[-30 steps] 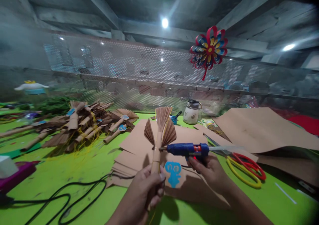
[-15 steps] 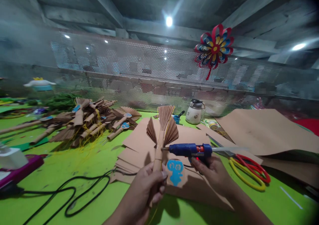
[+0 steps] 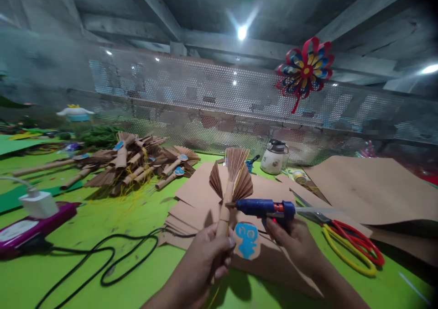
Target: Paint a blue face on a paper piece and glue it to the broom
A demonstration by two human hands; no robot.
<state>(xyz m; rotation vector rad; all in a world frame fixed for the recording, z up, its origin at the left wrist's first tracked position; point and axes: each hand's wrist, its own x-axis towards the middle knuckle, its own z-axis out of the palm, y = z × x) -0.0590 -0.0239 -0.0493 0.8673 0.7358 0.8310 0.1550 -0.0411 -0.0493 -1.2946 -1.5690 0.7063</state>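
Head view: turned slightly to the left since the earlier frame, while both hands keep the same pose.
Left hand (image 3: pixel 212 249): fingers are closed around a brown rolled-paper tube with pleated fans (image 3: pixel 225 217), which rises above this hand.
Right hand (image 3: pixel 296 238): it grips a blue plastic glue gun (image 3: pixel 256 207), whose nozzle is at the tube; contact I cannot tell.
Blue-patterned paper cut-out (image 3: pixel 246 241): lies between the hands.
Red-and-yellow-handled scissors (image 3: pixel 359 243): to the right of the right hand.

Brown pleated paper figure (image 3: pixel 230 188) upright, blue glue gun (image 3: pixel 263 207) level
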